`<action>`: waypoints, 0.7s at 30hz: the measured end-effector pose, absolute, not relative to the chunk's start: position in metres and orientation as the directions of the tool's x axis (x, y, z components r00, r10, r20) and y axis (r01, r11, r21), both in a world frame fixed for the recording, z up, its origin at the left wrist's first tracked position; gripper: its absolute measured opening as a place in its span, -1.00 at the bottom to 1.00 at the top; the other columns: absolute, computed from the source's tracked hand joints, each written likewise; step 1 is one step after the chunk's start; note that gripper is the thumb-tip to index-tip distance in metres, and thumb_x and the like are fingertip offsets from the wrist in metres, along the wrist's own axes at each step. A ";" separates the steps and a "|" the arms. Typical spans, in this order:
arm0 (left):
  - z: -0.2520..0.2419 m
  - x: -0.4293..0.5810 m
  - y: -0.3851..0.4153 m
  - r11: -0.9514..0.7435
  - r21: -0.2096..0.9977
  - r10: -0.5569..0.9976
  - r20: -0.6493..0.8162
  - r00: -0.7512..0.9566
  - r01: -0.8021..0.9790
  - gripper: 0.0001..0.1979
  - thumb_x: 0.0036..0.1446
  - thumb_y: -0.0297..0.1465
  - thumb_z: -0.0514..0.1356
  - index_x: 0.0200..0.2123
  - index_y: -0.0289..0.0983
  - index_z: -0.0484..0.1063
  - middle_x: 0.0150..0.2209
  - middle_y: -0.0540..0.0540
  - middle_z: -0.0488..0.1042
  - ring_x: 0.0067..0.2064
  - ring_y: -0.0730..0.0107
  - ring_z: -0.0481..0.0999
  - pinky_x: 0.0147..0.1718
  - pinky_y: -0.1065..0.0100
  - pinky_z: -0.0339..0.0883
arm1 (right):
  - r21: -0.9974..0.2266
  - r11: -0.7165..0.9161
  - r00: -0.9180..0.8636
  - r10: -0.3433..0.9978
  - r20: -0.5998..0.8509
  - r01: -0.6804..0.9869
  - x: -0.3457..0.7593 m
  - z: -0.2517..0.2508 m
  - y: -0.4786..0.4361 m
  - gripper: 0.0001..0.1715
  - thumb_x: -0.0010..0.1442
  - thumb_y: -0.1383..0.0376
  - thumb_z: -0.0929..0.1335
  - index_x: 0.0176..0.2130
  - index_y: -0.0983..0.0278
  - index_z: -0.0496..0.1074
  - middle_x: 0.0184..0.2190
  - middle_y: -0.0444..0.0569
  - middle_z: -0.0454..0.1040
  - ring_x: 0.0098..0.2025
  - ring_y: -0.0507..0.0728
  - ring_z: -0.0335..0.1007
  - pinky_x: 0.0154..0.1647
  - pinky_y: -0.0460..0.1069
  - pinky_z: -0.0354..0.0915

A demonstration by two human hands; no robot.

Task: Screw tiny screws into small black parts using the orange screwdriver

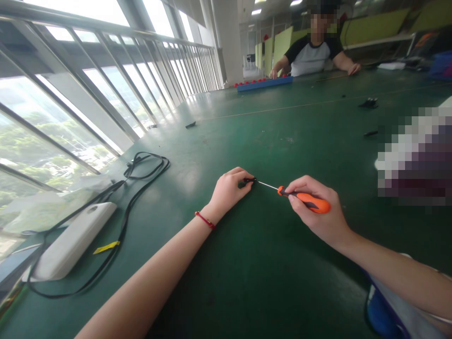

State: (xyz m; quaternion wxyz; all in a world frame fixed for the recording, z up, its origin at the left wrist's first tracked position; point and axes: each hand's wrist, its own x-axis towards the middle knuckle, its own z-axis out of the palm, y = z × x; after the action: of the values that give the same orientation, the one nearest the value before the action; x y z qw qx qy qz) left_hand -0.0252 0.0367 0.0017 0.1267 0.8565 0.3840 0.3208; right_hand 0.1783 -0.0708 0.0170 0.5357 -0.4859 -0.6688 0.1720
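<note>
My left hand (231, 190) pinches a small black part (251, 180) between thumb and fingers, just above the green tabletop (226, 282). What kind of part it is cannot be made out. In my right hand (319, 212) is a screwdriver (314, 202) with an orange and black handle, its fingers closed round the grip. The thin metal shaft points left, and its tip meets or nearly meets the black part. A red bracelet (205, 220) circles my left wrist.
To the left lie a white power strip (76, 240), a looped black cable (141, 195) and a metal railing (116, 61). Small black pieces (369, 103) are scattered farther back. Across the table a person (310, 56) sits by a blue tray (264, 84) with red items.
</note>
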 end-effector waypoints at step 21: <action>0.004 -0.025 0.034 -0.706 0.432 0.708 0.442 0.550 0.561 -0.84 0.16 -0.43 0.17 -0.25 -0.23 0.56 -0.19 -0.06 0.57 -0.19 0.35 0.54 -0.17 0.36 0.41 | -0.792 0.411 0.085 0.864 0.497 0.452 0.178 0.016 -0.069 -0.94 0.09 0.39 0.34 -0.38 0.22 0.40 -0.43 -0.11 0.50 -0.42 0.06 0.41 -0.42 -0.07 0.29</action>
State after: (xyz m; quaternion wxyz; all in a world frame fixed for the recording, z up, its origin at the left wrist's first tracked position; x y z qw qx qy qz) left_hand -0.0252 0.0344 0.0035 0.1210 0.8721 0.3639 0.3040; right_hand 0.1783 -0.0685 0.0160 0.5342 -0.5073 -0.6482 0.1927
